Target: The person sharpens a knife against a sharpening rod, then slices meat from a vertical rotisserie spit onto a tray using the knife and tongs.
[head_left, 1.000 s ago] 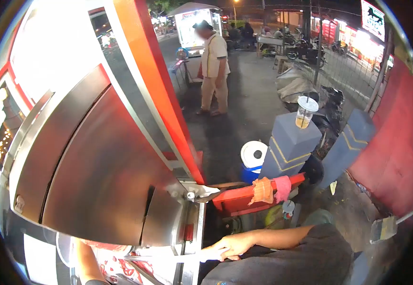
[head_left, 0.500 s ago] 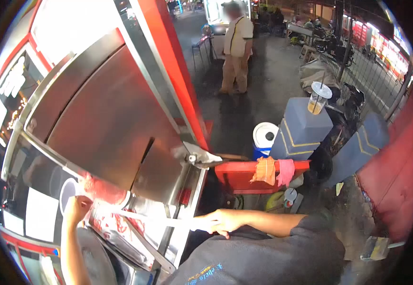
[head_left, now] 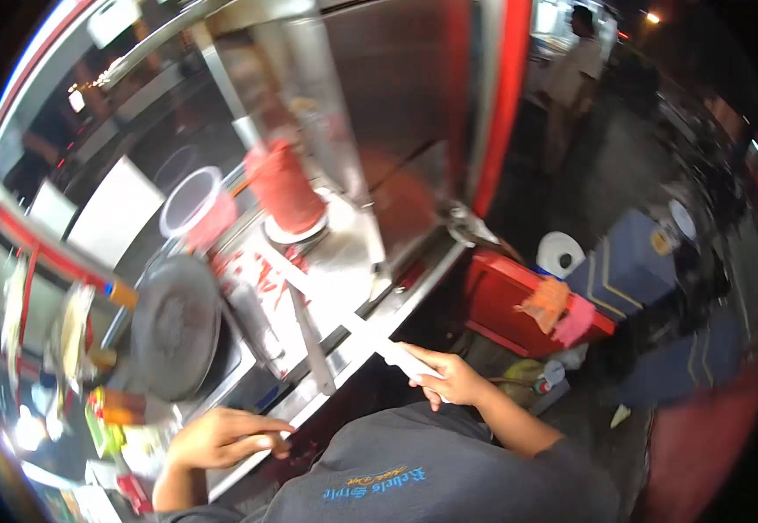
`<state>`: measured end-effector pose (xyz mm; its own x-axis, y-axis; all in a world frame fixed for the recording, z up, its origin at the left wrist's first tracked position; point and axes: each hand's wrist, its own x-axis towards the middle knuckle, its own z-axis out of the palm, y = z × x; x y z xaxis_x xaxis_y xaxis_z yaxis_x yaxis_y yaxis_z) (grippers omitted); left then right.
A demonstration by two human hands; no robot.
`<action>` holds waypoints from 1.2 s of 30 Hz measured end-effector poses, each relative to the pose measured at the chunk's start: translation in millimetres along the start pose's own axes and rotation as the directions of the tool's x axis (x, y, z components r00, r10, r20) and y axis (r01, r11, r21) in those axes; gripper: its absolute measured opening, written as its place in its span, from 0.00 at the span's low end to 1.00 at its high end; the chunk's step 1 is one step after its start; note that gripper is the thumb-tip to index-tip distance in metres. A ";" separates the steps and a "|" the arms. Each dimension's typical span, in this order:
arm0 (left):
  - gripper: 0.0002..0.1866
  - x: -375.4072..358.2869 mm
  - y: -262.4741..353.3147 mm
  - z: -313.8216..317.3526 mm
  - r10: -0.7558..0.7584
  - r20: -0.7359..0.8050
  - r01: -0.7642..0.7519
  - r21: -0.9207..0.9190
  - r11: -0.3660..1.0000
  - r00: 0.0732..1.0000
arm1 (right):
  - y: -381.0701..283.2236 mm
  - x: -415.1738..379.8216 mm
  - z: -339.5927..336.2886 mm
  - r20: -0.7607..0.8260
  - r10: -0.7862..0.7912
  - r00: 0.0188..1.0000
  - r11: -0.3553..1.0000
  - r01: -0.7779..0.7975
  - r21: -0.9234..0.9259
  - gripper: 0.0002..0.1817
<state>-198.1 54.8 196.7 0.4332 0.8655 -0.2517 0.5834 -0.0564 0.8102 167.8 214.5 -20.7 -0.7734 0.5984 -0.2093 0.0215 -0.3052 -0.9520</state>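
My right hand (head_left: 449,376) is closed round the white handle of a long knife (head_left: 403,358), whose bright blade points over the counter towards the meat. A red cone of kebab meat (head_left: 285,187) stands upright on its spit at the back. Red meat shavings (head_left: 261,272) lie on the metal tray below it. Left of the cone is a clear plastic tub (head_left: 189,207) with a pinkish-red lower part. My left hand (head_left: 231,438) is open, fingers stretched out, by the counter's front edge, and holds nothing.
A round dark griddle (head_left: 176,327) stands at the left, with bottles (head_left: 118,405) nearer me. A metal spatula (head_left: 307,344) crosses the tray edge. At right are a red panel (head_left: 505,301) with cloths, blue-grey containers (head_left: 627,266) and a person (head_left: 573,83).
My left hand has let go of the plastic tub and come back towards the counter edge. My view has turned left, and the knife remains in my right hand.
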 end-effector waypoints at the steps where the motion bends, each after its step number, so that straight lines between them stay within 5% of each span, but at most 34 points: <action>1: 0.21 -4.7 -17.5 17.3 -0.058 0.018 0.058 -0.001 0.998 0.998 | 3.5 -2.8 5.3 0.010 -0.016 1.000 0.999 0.016 0.036 0.39; 5: 0.29 -7.5 -66.4 84.5 -0.331 -0.046 0.334 0.140 0.932 0.943 | 10.3 -6.2 34.2 -0.072 -0.063 0.995 0.993 0.070 0.099 0.40; 6: 0.30 -1.7 -84.2 104.5 -0.367 -0.158 0.384 0.090 0.919 0.917 | 11.9 -4.4 40.2 -0.093 -0.064 0.994 0.989 0.076 0.127 0.40; 7: 0.30 8.6 -93.7 124.6 -0.415 -0.234 0.372 -0.207 0.905 0.879 | 15.1 -0.2 42.2 -0.073 -0.085 0.994 0.995 0.089 0.042 0.40; 10: 0.31 62.7 -118.8 164.2 -0.484 -0.432 -0.051 -0.784 0.618 0.761 | 23.7 17.6 50.4 -0.082 -0.152 0.985 0.988 0.150 -0.039 0.38; 11: 0.31 77.7 -126.4 174.3 -0.511 -0.491 -0.251 -0.847 0.468 0.706 | 25.0 24.7 53.2 -0.096 -0.185 0.978 0.982 0.182 -0.040 0.37; 15: 0.36 112.3 -139.2 173.6 -0.487 -0.545 -0.310 -0.819 0.483 0.683 | 20.8 50.2 50.4 -0.067 -0.296 0.953 0.943 0.281 -0.178 0.34; 17: 0.39 101.4 -140.1 160.3 -0.269 -0.452 -0.372 -0.878 0.300 0.850 | 4.6 54.0 39.8 -0.051 -0.258 0.965 0.913 0.226 -0.340 0.34; 18: 0.41 96.4 -138.5 153.1 -0.141 -0.409 -0.377 -0.903 0.207 0.902 | 5.3 59.4 31.3 -0.045 -0.364 0.930 0.850 0.312 -0.425 0.33; 19: 0.44 94.8 -126.8 144.7 0.026 -0.354 -0.351 -0.932 -0.084 0.935 | 10.4 65.6 23.4 -0.029 -0.463 0.886 0.773 0.387 -0.502 0.33; 20: 0.43 89.3 -108.9 139.6 -0.088 -0.307 -0.318 -0.932 -0.172 0.948 | 14.6 69.3 16.3 -0.004 -0.553 0.833 0.686 0.452 -0.570 0.32; 22: 0.44 104.2 -93.3 139.8 -0.343 -0.454 -0.440 -0.889 0.125 0.822 | 5.5 69.4 9.8 0.004 -0.571 0.821 0.650 0.455 -0.608 0.33; 23: 0.44 111.7 -123.1 146.0 -0.399 -0.425 -0.363 -0.904 0.225 0.812 | 0.6 73.8 6.3 0.038 -0.624 0.781 0.583 0.497 -0.643 0.34; 26: 0.41 129.0 -99.9 148.3 -0.417 -0.573 -0.390 -0.805 0.447 0.706 | -19.8 91.5 -1.2 0.108 -0.702 0.704 0.474 0.574 -0.668 0.36; 28: 0.41 137.0 -86.0 141.9 -0.439 -0.623 -0.255 -0.720 0.645 0.647 | -30.8 105.6 -3.3 0.123 -0.721 0.682 0.432 0.581 -0.690 0.36; 32: 0.37 149.2 -65.8 136.0 -0.465 -0.614 -0.049 -0.634 0.771 0.638 | -31.1 122.6 -13.0 0.091 -0.715 0.693 0.461 0.566 -0.684 0.35; 36: 0.36 128.7 -53.6 153.7 -0.422 -0.600 -0.120 -0.659 0.743 0.680 | 5.5 103.6 -38.6 0.098 -0.769 0.632 0.374 0.568 -0.733 0.33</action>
<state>-68.0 92.7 39.6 -0.3640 0.9106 -0.1956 -0.0708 0.1824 0.9807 112.2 303.4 -56.3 -0.5667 0.5404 0.6219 0.0330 0.7691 -0.6383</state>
